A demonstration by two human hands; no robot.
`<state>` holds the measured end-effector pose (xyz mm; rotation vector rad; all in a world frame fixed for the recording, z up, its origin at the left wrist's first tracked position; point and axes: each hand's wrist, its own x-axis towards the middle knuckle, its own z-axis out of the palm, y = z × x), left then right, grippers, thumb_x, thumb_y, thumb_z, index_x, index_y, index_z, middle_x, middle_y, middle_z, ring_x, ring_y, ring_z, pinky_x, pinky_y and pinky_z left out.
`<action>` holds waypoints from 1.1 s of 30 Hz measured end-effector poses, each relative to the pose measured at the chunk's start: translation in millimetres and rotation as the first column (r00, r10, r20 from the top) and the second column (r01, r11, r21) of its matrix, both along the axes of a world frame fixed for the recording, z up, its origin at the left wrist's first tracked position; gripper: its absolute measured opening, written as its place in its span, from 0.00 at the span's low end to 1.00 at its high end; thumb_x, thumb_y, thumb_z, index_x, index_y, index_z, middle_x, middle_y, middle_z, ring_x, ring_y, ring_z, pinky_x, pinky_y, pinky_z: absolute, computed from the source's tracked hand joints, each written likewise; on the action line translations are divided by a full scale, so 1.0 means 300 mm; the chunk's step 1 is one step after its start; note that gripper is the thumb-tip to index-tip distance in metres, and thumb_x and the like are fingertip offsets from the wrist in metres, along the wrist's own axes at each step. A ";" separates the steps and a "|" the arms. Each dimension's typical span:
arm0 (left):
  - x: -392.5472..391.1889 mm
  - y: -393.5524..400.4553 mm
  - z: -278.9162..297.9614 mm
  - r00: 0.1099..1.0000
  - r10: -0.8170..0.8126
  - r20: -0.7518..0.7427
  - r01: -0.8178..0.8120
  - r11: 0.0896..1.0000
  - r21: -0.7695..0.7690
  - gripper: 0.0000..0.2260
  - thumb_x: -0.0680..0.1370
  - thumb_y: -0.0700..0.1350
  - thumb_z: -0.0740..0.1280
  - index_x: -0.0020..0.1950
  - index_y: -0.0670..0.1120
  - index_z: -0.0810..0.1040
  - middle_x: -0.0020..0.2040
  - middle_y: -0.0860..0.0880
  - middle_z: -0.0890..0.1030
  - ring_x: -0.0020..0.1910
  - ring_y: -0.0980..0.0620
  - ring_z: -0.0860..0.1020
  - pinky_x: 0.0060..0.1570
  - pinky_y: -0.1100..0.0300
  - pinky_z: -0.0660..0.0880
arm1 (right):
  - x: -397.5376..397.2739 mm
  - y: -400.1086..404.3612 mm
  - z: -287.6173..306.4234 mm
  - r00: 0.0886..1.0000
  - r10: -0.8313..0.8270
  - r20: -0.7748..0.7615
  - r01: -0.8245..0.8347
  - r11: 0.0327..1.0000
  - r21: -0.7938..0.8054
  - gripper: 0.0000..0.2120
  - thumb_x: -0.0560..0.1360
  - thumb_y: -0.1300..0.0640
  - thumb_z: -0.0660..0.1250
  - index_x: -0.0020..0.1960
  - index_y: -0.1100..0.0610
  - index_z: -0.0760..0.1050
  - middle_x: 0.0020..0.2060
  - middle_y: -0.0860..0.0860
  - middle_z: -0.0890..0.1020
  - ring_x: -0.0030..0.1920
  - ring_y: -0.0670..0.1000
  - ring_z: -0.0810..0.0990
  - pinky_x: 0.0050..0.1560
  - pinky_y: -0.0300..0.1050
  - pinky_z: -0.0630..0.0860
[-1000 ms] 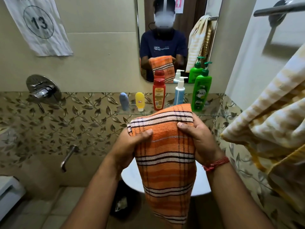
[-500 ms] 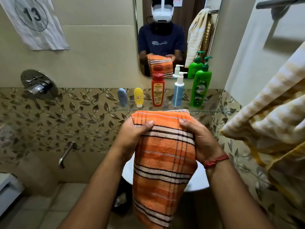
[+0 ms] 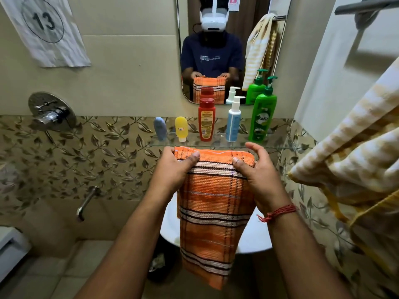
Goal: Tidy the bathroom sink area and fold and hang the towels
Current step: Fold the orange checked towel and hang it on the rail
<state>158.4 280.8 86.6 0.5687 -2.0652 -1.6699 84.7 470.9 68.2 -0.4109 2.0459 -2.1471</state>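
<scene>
Glass shelf (image 3: 218, 144) holding bottles (image 3: 206, 119) spans leaf-patterned tiled wall (image 3: 97, 152).

The orange striped towel (image 3: 212, 203) covered most of the white sink (image 3: 252, 238) behind it. Right of the sink, the yellow striped towel (image 3: 354, 160) ran off the frame edge. Below the sink, a dark object, possibly a bin (image 3: 159, 264), was unclear.

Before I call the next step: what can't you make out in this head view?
- Sink basin: mostly hidden behind the orange towel and both forearms.
- Left hand and right hand: fingers behind the towel unseen.
- Towel bar: cut off by the top edge.
- Yellow striped towel: cut off by the right edge.
</scene>
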 end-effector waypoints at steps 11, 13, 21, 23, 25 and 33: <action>0.008 0.014 0.063 0.966 -0.259 -0.016 0.247 0.936 -0.249 0.28 0.76 0.34 0.71 0.73 0.50 0.69 0.63 0.52 0.76 0.64 0.52 0.76 0.64 0.54 0.76 | -0.011 0.055 0.146 0.945 0.221 -0.241 -0.036 0.804 0.594 0.29 0.72 0.65 0.74 0.70 0.51 0.68 0.55 0.47 0.79 0.57 0.50 0.79 0.57 0.50 0.79; -0.012 0.036 0.064 0.981 -0.192 -0.036 0.167 0.921 -0.351 0.25 0.76 0.35 0.71 0.70 0.50 0.71 0.62 0.52 0.77 0.62 0.54 0.76 0.65 0.54 0.75 | -0.017 0.052 0.158 0.937 0.198 -0.289 0.030 0.777 0.629 0.24 0.72 0.63 0.74 0.66 0.51 0.72 0.55 0.49 0.80 0.55 0.51 0.79 0.56 0.51 0.79; -0.058 0.077 0.027 0.985 0.046 -0.167 -0.138 0.791 -0.596 0.11 0.76 0.40 0.71 0.57 0.50 0.78 0.55 0.49 0.69 0.60 0.47 0.73 0.61 0.45 0.76 | -0.060 0.084 0.127 0.838 0.080 -0.540 0.325 0.722 0.611 0.13 0.72 0.54 0.74 0.56 0.50 0.79 0.51 0.50 0.72 0.52 0.52 0.75 0.51 0.47 0.76; -0.070 0.080 0.022 0.975 0.063 -0.213 -0.179 0.792 -0.584 0.10 0.74 0.42 0.73 0.53 0.52 0.77 0.57 0.51 0.64 0.62 0.46 0.69 0.62 0.48 0.76 | -0.070 0.100 0.123 0.878 0.020 -0.478 0.235 0.852 0.468 0.13 0.70 0.58 0.75 0.54 0.51 0.79 0.53 0.50 0.71 0.55 0.51 0.75 0.56 0.49 0.77; -0.082 0.085 0.032 0.959 0.001 -0.284 -0.128 0.893 -0.432 0.09 0.74 0.46 0.74 0.49 0.53 0.76 0.60 0.49 0.67 0.61 0.46 0.73 0.62 0.49 0.77 | -0.070 0.110 0.123 0.933 -0.008 -0.359 0.083 0.978 0.194 0.14 0.70 0.63 0.76 0.53 0.54 0.78 0.50 0.50 0.78 0.51 0.49 0.80 0.55 0.52 0.81; -0.230 0.154 0.081 0.871 0.014 -0.491 -0.058 0.996 -0.075 0.08 0.80 0.48 0.69 0.56 0.52 0.73 0.51 0.49 0.82 0.50 0.52 0.82 0.52 0.55 0.79 | -0.122 0.066 0.150 0.796 -0.334 -0.504 0.351 0.934 -0.066 0.23 0.76 0.53 0.72 0.67 0.58 0.68 0.56 0.46 0.77 0.54 0.34 0.77 0.55 0.30 0.73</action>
